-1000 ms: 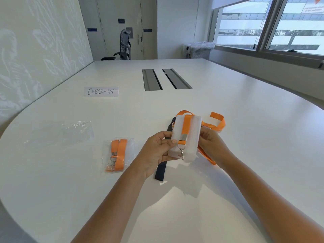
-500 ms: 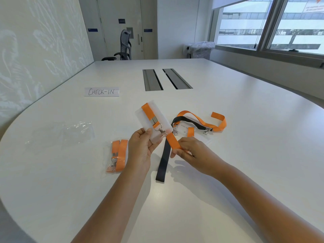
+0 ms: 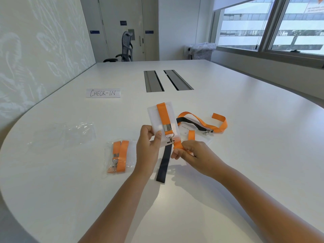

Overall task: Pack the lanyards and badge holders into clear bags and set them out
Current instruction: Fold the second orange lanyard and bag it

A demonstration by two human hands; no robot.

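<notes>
Fingers point(image 3: 177, 152) of right hand point(image 3: 191, 153) curled, pinching the loose end of an orange lanyard point(image 3: 164, 116) just below its metal clip point(image 3: 170, 139). Left hand point(image 3: 149, 144) at its 9 o'clock, thumb and fingers pinching the lower edge of a frosted badge holder point(image 3: 157, 118); the lanyard strap runs up the holder's face and over its top edge. Both held just above the table point(image 3: 245, 155).

Directly under the hands: a black lanyard point(image 3: 164, 165), flat on the table, trailing toward 6 o'clock.

At 9 o'clock of the left hand: 1 packed bag point(image 3: 121, 156), orange strap and clip folded inside, lying flat. Farther toward 10 o'clock: empty clear bags point(image 3: 70, 135), crumpled, count unclear.

At 1 o'clock of the right hand: spare badge holders point(image 3: 192, 132) in a flat stack, a second orange lanyard point(image 3: 210, 123) looped over them with the black strap's far end.

Far, 11 o'clock: CHECK-IN sign point(image 3: 103, 93).

Risks, as I judge them: strap is only loosely laid around the holder; slack pinch on either side and it unwinds. Clip could snag the bag mouth on insertion. Loose tail may catch the black lanyard underneath and drag it.
</notes>
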